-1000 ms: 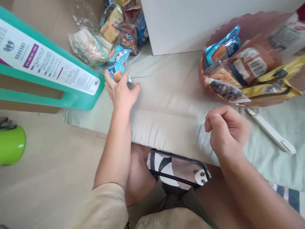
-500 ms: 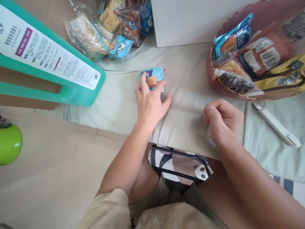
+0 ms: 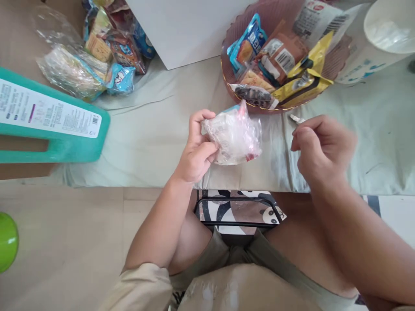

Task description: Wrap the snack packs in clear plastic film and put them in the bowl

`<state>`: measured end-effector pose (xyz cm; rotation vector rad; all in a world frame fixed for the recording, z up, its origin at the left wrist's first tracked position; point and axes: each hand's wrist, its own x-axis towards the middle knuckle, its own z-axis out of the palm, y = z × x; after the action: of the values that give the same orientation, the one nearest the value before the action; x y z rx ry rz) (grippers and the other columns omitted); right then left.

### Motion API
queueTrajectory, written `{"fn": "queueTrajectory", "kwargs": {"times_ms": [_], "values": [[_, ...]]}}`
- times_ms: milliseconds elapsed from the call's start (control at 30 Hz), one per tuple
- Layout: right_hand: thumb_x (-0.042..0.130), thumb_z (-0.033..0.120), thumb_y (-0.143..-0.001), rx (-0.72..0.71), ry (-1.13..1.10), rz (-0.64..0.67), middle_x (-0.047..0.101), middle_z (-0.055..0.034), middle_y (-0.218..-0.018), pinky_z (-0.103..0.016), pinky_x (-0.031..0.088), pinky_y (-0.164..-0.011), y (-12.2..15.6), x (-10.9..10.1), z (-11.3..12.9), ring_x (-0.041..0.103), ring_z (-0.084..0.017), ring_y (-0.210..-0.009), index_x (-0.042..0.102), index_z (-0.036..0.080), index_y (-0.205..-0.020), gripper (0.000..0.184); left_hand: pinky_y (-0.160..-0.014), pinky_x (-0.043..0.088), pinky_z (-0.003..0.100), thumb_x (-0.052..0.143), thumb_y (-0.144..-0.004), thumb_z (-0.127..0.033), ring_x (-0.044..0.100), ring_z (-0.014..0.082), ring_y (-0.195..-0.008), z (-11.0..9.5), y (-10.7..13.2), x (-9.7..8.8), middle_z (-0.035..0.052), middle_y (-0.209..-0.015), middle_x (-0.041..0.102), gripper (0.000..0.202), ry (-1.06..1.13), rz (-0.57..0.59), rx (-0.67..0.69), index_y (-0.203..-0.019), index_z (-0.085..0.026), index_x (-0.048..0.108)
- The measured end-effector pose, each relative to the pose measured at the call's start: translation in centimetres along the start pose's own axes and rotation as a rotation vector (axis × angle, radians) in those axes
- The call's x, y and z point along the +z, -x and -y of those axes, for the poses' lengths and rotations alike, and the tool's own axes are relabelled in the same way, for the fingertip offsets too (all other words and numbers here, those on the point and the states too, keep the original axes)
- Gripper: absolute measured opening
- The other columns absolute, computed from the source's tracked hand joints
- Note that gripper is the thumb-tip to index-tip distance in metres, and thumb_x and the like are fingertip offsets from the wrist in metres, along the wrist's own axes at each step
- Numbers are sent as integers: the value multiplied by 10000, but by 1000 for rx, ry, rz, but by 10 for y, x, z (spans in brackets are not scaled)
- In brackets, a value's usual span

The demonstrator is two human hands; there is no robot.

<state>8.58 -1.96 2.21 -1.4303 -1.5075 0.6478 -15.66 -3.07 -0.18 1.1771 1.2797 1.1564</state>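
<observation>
My left hand [image 3: 199,149] is closed on the edge of a small snack packet [image 3: 235,136], holding it up over the cloth-covered table. The packet's side facing me is crumpled, clear and whitish, with pink-red marks and a strip of blue at the top. My right hand [image 3: 320,149] hovers to the right with its fingers curled together, partly blurred. Whatever it may hold is hidden. Just beyond it shows the tip of a slim white tool [image 3: 296,119]; the hand covers the rest.
A pink gold-rimmed bowl [image 3: 227,80] of wrapped snacks stands behind the hands, with a white paper-like tub [image 3: 359,65] beside it. Several snack packets [image 3: 119,80] lie back left near a white box [image 3: 181,34]. A green container [image 3: 97,149] fills the left; a panda-patterned item [image 3: 240,211] sits below.
My left hand has lifted the blue snack packet from the cloth and turned it, bringing it nearer. My right hand stays closed. The camera view has swung right.
</observation>
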Motion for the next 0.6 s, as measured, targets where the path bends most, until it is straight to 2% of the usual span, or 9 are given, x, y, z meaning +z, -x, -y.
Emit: {"fn": "queueTrajectory", "kwargs": {"times_ms": [67,133,233,300,367,467,533,600], "values": [[597,155,-814,41,137,-30,571,3,-613,-336,385,-619,-4,-15,-12,509,-172,-587,593,251,-674,170,-615,602,287,661,-892,-379,676,163,-777,5,-2,8,16,-976,620,400,-30,84,-15,-1268,-373,527],[643,151,-791,61,270,-43,641,-12,-715,-374,439,-740,-8,-29,-31,573,-202,-701,629,254,-754,110,-669,634,323,672,-891,-391,707,177,-817,12,-4,18,20,-1028,660,451,-74,203,15,-1315,-375,520],[749,113,-710,55,452,-35,718,-94,-971,-474,432,-955,-12,-44,-63,627,-283,-970,673,247,-895,241,-805,660,402,810,-800,-459,734,222,-976,19,-7,35,38,-1129,673,697,-93,366,54,-1404,-383,471],[829,138,-656,99,550,-27,702,-143,-1050,-510,416,-989,-15,-49,-82,615,-324,-1051,689,224,-933,322,-888,650,461,902,-699,-483,719,257,-1079,17,-8,46,53,-1179,660,880,-64,414,35,-1449,-378,453],[861,221,-675,115,571,-2,683,-140,-1052,-503,425,-977,-18,-51,-95,604,-323,-1079,690,213,-900,283,-957,630,505,944,-636,-484,694,287,-1161,13,-9,54,64,-1211,651,962,-48,419,11,-1466,-367,470],[790,256,-780,62,504,49,661,-102,-1005,-434,453,-930,-19,-53,-97,601,-278,-1072,660,217,-819,142,-982,627,493,961,-598,-463,692,298,-1184,4,-11,58,65,-1203,660,951,-112,411,46,-1441,-355,533],[756,184,-775,51,444,99,643,-76,-932,-397,465,-882,-18,-54,-87,603,-245,-987,634,230,-790,131,-907,651,454,974,-569,-459,726,288,-1103,0,-11,54,54,-1125,676,914,-199,386,96,-1388,-353,583],[704,103,-740,64,358,133,605,-30,-814,-371,458,-796,-14,-54,-72,566,-201,-817,610,248,-792,180,-804,661,417,999,-520,-463,754,281,-992,-1,-11,49,39,-1007,680,899,-263,352,124,-1327,-346,622]]}}
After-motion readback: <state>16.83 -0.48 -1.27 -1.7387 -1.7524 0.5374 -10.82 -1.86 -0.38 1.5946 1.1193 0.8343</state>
